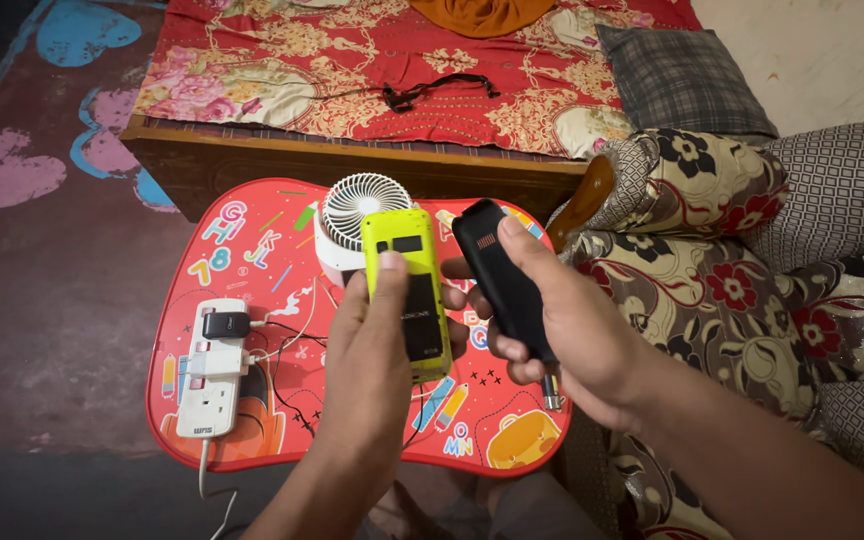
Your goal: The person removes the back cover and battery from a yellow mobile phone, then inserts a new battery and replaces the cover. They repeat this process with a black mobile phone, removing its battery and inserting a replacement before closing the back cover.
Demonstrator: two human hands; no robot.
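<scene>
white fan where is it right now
In the head view the white fan sits at the far edge of the red table, just behind the yellow-green phone in the left hand.

Two handheld items, both raised above the table

Lime-yellow phone body (408,290), back facing up, dark open battery bay, upright and slightly tilted. Black back cover (501,275) just right of it, detached, angled, edges nearly touching.

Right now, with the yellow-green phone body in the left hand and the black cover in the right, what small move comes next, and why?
Probably bring the black cover in the right hand leftward and lay it flat over the back of the yellow-green phone. The left hand holds the phone upright with its dark open back showing, and the cover hangs just beside it, tilted and apart.
</scene>
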